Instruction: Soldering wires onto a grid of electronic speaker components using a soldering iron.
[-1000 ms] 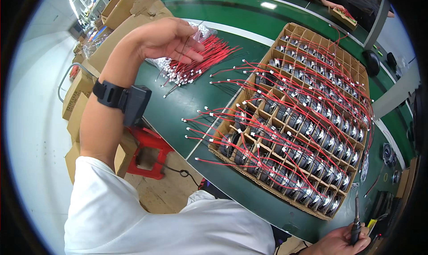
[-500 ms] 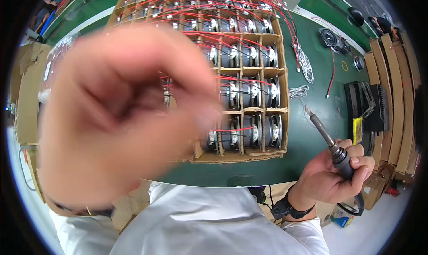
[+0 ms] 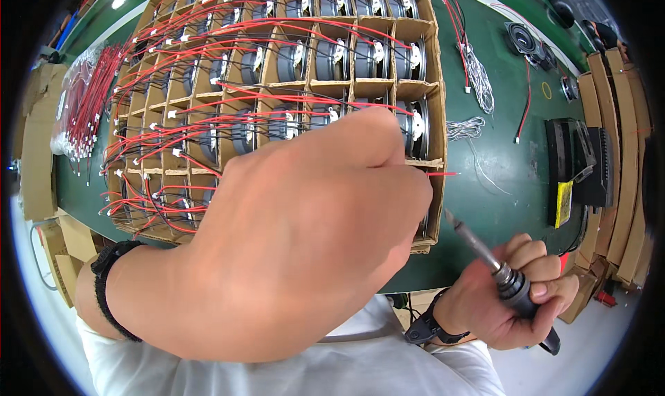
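A bundle of red wires point(image 3: 80, 105) lies far left of the left hand; loose speakers point(image 3: 521, 37) and a black box point(image 3: 578, 164) sit on the green surface point(image 3: 499, 188) beyond the right hand.

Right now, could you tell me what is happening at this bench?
A person is working at a green table over a cardboard divider box filled with small speakers wired in red. The left hand pinches a thin red wire at the box's near right corner. The right hand grips a soldering iron, tip pointing toward that corner.
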`<state>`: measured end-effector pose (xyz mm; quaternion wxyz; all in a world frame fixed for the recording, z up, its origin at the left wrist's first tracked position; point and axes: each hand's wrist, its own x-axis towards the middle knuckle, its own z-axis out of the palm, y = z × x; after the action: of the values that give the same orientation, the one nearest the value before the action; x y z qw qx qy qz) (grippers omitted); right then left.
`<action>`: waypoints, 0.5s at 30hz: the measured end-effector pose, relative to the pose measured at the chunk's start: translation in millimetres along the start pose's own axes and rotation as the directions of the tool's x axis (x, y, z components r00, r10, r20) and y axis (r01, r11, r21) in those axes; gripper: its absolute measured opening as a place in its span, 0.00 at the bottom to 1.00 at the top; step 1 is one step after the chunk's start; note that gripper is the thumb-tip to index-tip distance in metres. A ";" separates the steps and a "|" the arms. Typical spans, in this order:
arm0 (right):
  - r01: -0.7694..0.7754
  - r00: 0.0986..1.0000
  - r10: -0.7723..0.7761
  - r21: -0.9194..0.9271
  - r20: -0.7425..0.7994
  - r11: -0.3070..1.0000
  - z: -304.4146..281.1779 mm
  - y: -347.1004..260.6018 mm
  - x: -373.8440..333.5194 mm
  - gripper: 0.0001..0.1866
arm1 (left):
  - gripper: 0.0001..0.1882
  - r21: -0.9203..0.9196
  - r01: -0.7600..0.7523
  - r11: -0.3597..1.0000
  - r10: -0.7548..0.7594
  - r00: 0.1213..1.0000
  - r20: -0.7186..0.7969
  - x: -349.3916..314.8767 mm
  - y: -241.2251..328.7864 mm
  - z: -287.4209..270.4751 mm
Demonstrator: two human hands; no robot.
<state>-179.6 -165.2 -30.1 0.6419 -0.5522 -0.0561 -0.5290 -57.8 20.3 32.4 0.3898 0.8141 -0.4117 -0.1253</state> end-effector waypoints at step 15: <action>0.081 0.996 -0.077 -0.148 0.036 0.986 14.6 -0.8 -9.0 0.12 | 0.09 0.031 0.066 0.997 -0.067 0.998 0.017 3.3 0.9 4.5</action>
<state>-176.6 -148.3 -29.8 0.5765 -0.6040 -0.0480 -0.5483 -58.6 15.1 30.4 0.3694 0.8320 -0.3898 -0.1394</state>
